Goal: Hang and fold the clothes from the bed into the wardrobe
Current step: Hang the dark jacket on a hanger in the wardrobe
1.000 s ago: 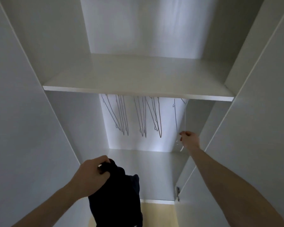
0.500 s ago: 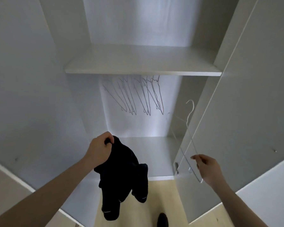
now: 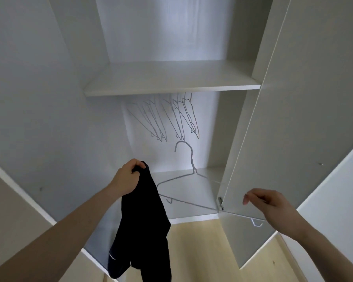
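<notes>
Hanger [image 3: 189, 181] now swung left, past door edge [image 3: 235, 159].

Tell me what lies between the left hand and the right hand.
In the head view, the wire hanger spans the gap between the left hand, gripping the dark garment, and the right hand; the wardrobe door's edge crosses it.

Dark garment [image 3: 143, 216] hanging limp, bunched at top; wire hanger [image 3: 189, 180] tilted beside it
</notes>
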`<state>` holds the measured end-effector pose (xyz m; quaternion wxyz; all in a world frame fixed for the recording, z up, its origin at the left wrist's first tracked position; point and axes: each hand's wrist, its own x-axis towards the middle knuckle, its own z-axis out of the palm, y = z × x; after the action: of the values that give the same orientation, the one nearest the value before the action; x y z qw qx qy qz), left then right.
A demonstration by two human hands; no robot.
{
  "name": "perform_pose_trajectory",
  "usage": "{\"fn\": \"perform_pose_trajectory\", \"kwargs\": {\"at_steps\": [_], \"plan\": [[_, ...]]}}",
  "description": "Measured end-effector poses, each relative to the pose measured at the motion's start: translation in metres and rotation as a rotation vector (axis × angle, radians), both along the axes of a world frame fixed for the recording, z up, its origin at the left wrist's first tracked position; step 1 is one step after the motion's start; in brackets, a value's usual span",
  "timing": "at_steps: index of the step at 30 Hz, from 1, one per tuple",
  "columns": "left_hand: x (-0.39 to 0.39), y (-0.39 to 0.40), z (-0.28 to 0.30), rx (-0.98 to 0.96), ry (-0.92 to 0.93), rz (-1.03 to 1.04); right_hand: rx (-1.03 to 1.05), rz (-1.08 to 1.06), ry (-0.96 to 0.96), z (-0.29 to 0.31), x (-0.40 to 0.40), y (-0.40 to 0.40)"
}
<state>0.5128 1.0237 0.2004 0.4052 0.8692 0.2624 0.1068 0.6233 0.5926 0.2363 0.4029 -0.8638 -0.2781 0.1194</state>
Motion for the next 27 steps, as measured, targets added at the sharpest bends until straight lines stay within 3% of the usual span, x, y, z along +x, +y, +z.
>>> {"fn": "perform_pose_trajectory", "kwargs": {"at_steps": [18, 25, 27], "plan": [[-0.002, 0.008, 0.044, 0.192, 0.158, -0.141, 0.194, 0.034, -0.041, 0.01, -0.009, 0.02], [0.003, -0.03, 0.067, 0.064, -0.142, -0.187, 0.214, 0.053, 0.045, -0.029, -0.037, 0.061], [0.005, -0.046, 0.08, -0.076, -0.273, -0.216, 0.251, 0.032, 0.11, -0.036, -0.045, 0.073]]}}
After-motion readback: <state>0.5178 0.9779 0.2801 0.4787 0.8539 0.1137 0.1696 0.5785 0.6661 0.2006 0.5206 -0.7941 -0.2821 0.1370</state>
